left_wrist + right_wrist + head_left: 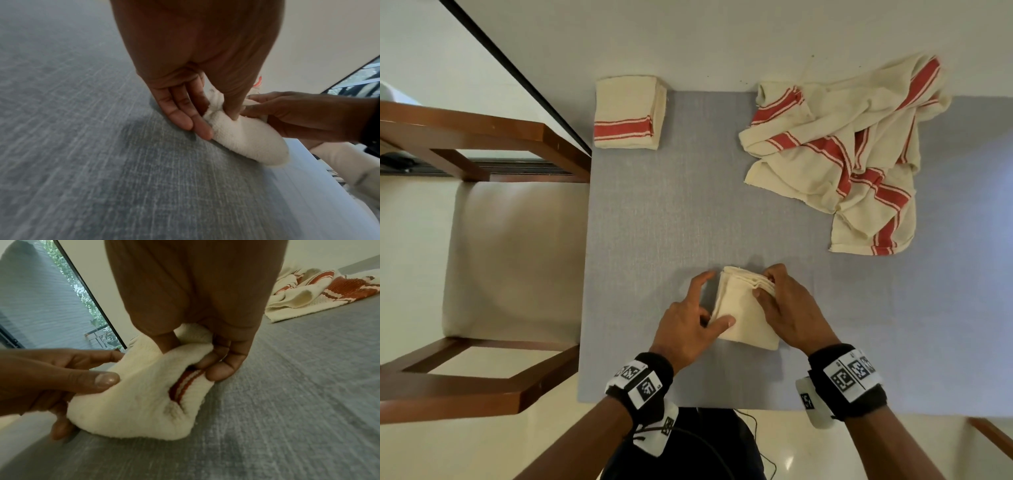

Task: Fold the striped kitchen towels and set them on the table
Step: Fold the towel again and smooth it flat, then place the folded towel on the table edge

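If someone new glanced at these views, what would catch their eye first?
Both hands, the left hand and the right hand, pinch a folded cream towel on the grey mat. Far right lies a crumpled heap of red-striped towels; far left, a neat folded stack.

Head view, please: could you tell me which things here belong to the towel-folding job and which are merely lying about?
Part of the job:
- cream folded towel, gripped by the left hand and right hand
- stack of folded cream, red-striped towels
- heap of unfolded red-striped towels
- grey table mat

Just lying about:
- wooden chair with a cream seat
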Demonstrator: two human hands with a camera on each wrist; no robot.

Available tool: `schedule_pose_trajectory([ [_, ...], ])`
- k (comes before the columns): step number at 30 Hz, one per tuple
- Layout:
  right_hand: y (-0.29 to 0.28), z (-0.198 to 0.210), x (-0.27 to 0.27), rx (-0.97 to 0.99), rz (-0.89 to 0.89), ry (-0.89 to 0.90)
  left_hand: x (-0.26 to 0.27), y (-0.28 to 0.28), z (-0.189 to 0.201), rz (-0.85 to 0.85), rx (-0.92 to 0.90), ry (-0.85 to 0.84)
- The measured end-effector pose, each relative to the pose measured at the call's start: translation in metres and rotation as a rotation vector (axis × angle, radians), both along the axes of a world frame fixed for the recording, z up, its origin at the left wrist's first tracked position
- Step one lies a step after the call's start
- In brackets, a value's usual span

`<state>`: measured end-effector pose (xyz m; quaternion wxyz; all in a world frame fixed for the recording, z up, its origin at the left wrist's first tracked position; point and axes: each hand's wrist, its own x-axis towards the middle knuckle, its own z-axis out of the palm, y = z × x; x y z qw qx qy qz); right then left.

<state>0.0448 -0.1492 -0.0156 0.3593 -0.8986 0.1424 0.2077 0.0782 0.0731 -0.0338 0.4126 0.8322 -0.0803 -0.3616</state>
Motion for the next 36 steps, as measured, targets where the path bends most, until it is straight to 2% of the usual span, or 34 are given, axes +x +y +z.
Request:
schedule_pose_trajectory([
  [4, 0.004, 0.008, 0.011, -0.180, -0.047, 0.136, -0.001, -0.010, 0.009, -0.074, 0.176, -0.203],
  [6, 0.005, 0.013, 0.011, -0.257, -0.089, 0.097, -0.004, -0.011, 0.010, -0.054, 0.220, -0.252],
  [7, 0.006, 0.015, 0.009, -0.299, -0.114, 0.040, -0.005, -0.010, 0.010, -0.036, 0.222, -0.291],
  [9, 0.010, 0.018, -0.001, -0.337, -0.186, -0.123, -0.008, -0.009, 0.011, -0.052, 0.157, -0.485],
  [11, 0.020, 0.022, -0.013, -0.329, -0.261, -0.329, -0.013, -0.012, 0.013, -0.137, 0.052, -0.733],
  [12, 0.027, 0.022, -0.020, -0.327, -0.270, -0.414, -0.015, -0.014, 0.014, -0.189, -0.011, -0.789],
  [14, 0.041, 0.012, -0.038, -0.321, -0.226, -0.483, -0.020, -0.021, 0.012, -0.282, -0.077, -0.794],
  [18, 0.056, -0.023, -0.059, -0.325, -0.120, -0.350, -0.020, -0.033, -0.003, -0.448, 0.093, -0.693],
  [21, 0.057, -0.040, -0.048, -0.369, -0.124, -0.253, -0.012, -0.036, -0.015, -0.465, 0.195, -0.668],
  [26, 0.053, -0.060, -0.046, -0.428, -0.084, -0.276, -0.012, -0.031, -0.032, -0.496, 0.224, -0.670],
  [36, 0.051, -0.054, -0.040, -0.477, -0.122, -0.221, -0.005, -0.030, -0.040, -0.535, 0.205, -0.679],
])
